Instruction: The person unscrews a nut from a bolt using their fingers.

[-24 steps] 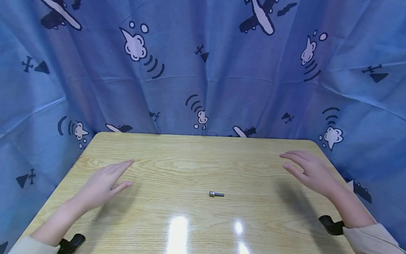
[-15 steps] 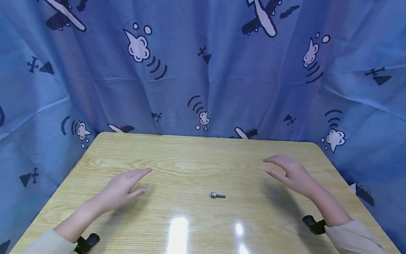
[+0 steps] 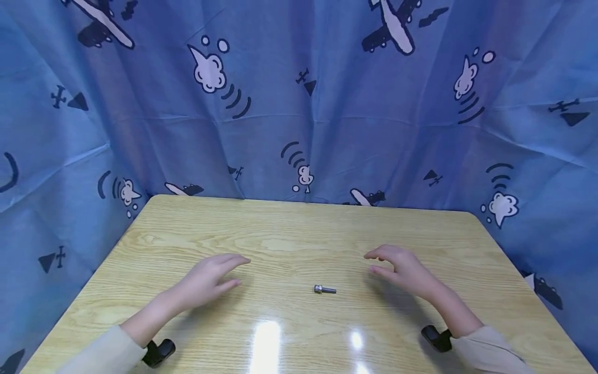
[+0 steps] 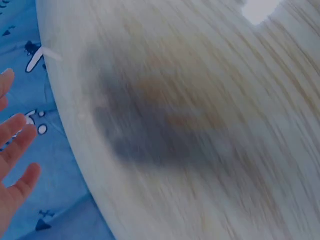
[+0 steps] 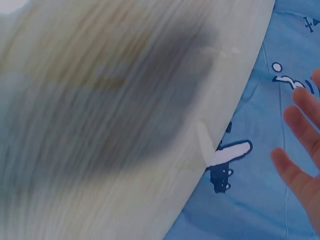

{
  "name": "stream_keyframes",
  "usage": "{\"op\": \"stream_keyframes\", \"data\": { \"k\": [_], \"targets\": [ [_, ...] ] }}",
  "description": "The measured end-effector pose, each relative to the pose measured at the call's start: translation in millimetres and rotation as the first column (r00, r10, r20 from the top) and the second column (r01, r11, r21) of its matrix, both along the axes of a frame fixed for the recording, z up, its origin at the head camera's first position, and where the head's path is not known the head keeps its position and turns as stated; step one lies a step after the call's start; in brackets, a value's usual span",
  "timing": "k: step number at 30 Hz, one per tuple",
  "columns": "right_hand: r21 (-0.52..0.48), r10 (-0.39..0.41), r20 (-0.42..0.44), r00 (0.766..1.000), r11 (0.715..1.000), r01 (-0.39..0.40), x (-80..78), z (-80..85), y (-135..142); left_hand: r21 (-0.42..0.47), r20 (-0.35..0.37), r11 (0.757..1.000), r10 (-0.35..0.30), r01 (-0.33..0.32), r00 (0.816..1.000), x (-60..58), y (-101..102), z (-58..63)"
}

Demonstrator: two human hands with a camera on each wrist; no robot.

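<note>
A small metal bolt (image 3: 325, 289) lies on the wooden table in the head view, its thicker head to the left and its shank to the right. What looks like a nut sits on it by the head. To its left my left hand (image 3: 207, 280) hovers above the table, fingers loosely extended and holding nothing. On the other side my right hand (image 3: 404, 270) is also raised over the table, fingers slightly bent, with nothing in it. Both hands are apart from the bolt. In the wrist views only spread fingers (image 4: 20, 145) show at the edge, and no bolt appears.
The light wooden table (image 3: 280, 234) has rounded far corners. A blue curtain (image 3: 261, 104) printed with planes and clouds hangs behind it and along both sides. Bright light reflections (image 3: 265, 345) lie on the near part of the tabletop. Each wrist carries a black camera mount (image 3: 159, 353).
Both hands have moved inward over the table, closer to the bolt and to each other. The bolt stays where it lay; the head view has shifted slightly.
</note>
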State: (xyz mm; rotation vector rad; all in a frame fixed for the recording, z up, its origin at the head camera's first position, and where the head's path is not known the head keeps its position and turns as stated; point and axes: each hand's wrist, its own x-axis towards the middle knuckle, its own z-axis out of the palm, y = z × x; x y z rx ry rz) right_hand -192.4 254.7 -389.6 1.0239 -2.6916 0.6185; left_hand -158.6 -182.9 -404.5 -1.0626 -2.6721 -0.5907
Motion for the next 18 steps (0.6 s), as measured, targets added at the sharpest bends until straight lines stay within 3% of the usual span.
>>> {"op": "stream_keyframes", "data": {
  "k": [5,13,18],
  "targets": [
    [-0.027,0.021,0.038,0.999,0.999,-0.020,0.0,-4.9,-8,0.035,-0.040,0.998,-0.046,0.048,0.998,-4.9,14,-5.5],
    [0.000,0.115,0.028,0.993,0.993,-0.115,-3.6,-14.8,-22,0.001,0.012,0.998,-0.060,0.060,0.998,-8.6,32,-9.0],
    [0.011,0.126,0.053,0.991,0.992,-0.127,-5.1,-17.7,-28,-0.012,-0.010,0.996,-0.088,0.087,0.996,-13.0,42,-9.7]
  ]
}}
